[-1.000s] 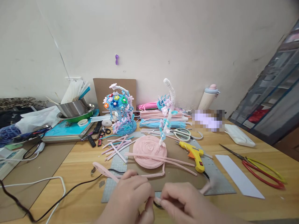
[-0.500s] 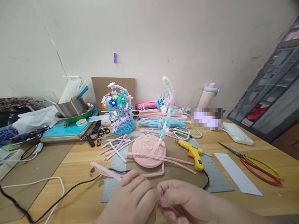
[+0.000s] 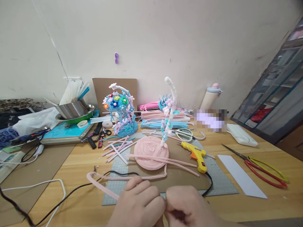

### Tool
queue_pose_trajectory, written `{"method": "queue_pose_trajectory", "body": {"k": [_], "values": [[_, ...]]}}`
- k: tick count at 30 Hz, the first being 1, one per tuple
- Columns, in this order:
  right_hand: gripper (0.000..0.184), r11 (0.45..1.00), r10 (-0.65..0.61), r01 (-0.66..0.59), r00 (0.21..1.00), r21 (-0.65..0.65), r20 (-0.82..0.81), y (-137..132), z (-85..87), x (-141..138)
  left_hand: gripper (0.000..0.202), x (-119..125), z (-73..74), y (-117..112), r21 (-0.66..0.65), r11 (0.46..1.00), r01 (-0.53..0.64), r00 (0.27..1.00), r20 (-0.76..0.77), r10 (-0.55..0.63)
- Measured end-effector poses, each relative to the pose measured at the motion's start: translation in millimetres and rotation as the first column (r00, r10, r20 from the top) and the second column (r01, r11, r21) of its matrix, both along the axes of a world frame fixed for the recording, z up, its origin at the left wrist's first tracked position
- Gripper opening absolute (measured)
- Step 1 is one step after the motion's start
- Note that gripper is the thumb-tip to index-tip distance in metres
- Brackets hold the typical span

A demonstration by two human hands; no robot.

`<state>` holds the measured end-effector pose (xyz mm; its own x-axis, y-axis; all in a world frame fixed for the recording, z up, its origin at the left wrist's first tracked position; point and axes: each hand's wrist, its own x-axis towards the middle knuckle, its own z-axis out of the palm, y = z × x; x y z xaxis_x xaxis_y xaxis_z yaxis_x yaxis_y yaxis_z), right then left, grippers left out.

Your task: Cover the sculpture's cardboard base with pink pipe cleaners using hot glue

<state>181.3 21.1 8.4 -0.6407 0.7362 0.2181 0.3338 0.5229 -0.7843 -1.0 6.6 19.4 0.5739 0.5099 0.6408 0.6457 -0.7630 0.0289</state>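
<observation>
My left hand and my right hand meet at the bottom centre, both with fingers closed. They pinch a long pink pipe cleaner that loops out to the left over the table and runs back to the pink coiled disc. A white stem with blue and pink flowers rises from that disc. The disc rests on a brown cardboard sheet over a grey cutting mat.
A yellow glue gun lies right of the disc, its black cord crossing the table. Loose pink sticks, a blue flower model, stacked pipe cleaners, white-handled scissors, red-and-yellow scissors and a white paper strip surround it.
The pink pipe cleaner's left end has opened from a flat fold into a wider loop, lower on the table. My hands have drawn closer together and slightly down.
</observation>
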Motion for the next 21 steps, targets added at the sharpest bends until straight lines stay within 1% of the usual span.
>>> {"method": "queue_pose_trajectory", "body": {"k": [1, 2, 3, 4, 5, 6, 7, 8, 9, 10, 11, 13, 15, 18, 20, 21], "values": [[0.033, 0.984, 0.022, -0.032, 0.998, 0.177, 0.056, -0.1, -4.6, 1.5, 0.03, 0.5, -0.9, 0.2, -0.012, 1.0, 0.007, 1.0, 0.003, -0.006], [0.033, 0.949, 0.026, -0.056, 0.995, 0.311, 0.099, -0.1, -9.3, 2.8, 0.029, 0.9, -1.8, 0.5, -0.014, 1.0, 0.011, 1.0, 0.01, -0.011], [0.032, 0.912, 0.013, -0.06, 0.993, 0.406, 0.117, -0.3, -13.5, 4.0, 0.028, 1.0, -2.3, 0.9, -0.014, 1.0, 0.008, 1.0, 0.021, -0.008], [0.03, 0.886, -0.003, -0.054, 0.993, 0.46, 0.122, -0.5, -16.4, 5.4, 0.027, 0.5, -2.3, 1.2, -0.013, 1.0, 0.0, 0.999, 0.032, 0.0], [0.029, 0.879, -0.018, -0.044, 0.992, 0.474, 0.125, -0.7, -17.2, 7.2, 0.026, -0.7, -1.4, 1.4, -0.013, 1.0, -0.004, 0.999, 0.038, 0.005], [0.028, 0.89, -0.031, -0.032, 0.991, 0.454, 0.13, -1.0, -15.9, 9.6, 0.025, -2.8, 0.6, 1.6, -0.027, 1.0, -0.009, 1.0, 0.028, 0.01], [0.025, 0.912, -0.037, -0.025, 0.989, 0.41, 0.141, -1.2, -12.5, 12.7, 0.025, -6.1, 3.5, 1.7, -0.049, 0.999, -0.021, 1.0, 0.012, 0.022], [0.019, 0.949, -0.043, -0.009, 0.987, 0.315, 0.155, -1.2, -7.8, 16.7, 0.024, -10.5, 7.2, 1.9, -0.065, 0.997, -0.028, 1.0, -0.009, 0.028], [0.01, 0.985, -0.046, 0.017, 0.986, 0.174, 0.162, -1.1, -2.5, 21.3, 0.022, -16.0, 11.3, 2.4, -0.096, 0.994, -0.052, 0.998, -0.046, 0.048], [0.011, 0.998, -0.062, 0.059, 0.985, 0.019, 0.161, -0.8, 2.5, 26.4, 0.022, -22.5, 15.2, 3.3, -0.093, 0.991, -0.096, 0.994, -0.055, 0.092], [0.021, 0.986, -0.092, 0.112, 0.985, -0.125, 0.149, -0.2, 6.3, 31.7, 0.021, -29.9, 18.6, 5.0, -0.04, 0.992, -0.121, 0.992, -0.033, 0.12], [0.032, 0.921, -0.186, 0.202, 0.979, -0.333, 0.079, 1.8, 9.2, 40.8, 0.02, -45.8, 21.9, 10.9, 0.031, 0.972, -0.234, 0.972, 0.003, 0.234], [0.03, 0.84, -0.268, 0.222, 0.963, -0.496, -0.022, 4.8, 6.5, 45.5, 0.019, -61.1, 20.8, 19.4, 0.108, 0.937, -0.332, 0.943, 0.024, 0.332], [0.027, 0.693, -0.324, 0.123, 0.933, -0.71, -0.154, 10.9, -0.5, 41.0, 0.013, -74.1, 14.7, 30.6, 0.179, 0.859, -0.48, 0.874, 0.012, 0.485], [0.029, 0.593, -0.364, 0.018, 0.898, -0.805, -0.248, 16.0, -3.8, 31.3, 0.012, -70.2, 10.5, 31.0, 0.191, 0.768, -0.611, 0.789, 0.063, 0.611], [0.029, 0.549, -0.39, -0.042, 0.871, -0.835, -0.3, 18.7, -5.0, 25.2, 0.013, -63.8, 8.4, 28.0, 0.193, 0.727, -0.659, 0.751, 0.114, 0.651]]}}
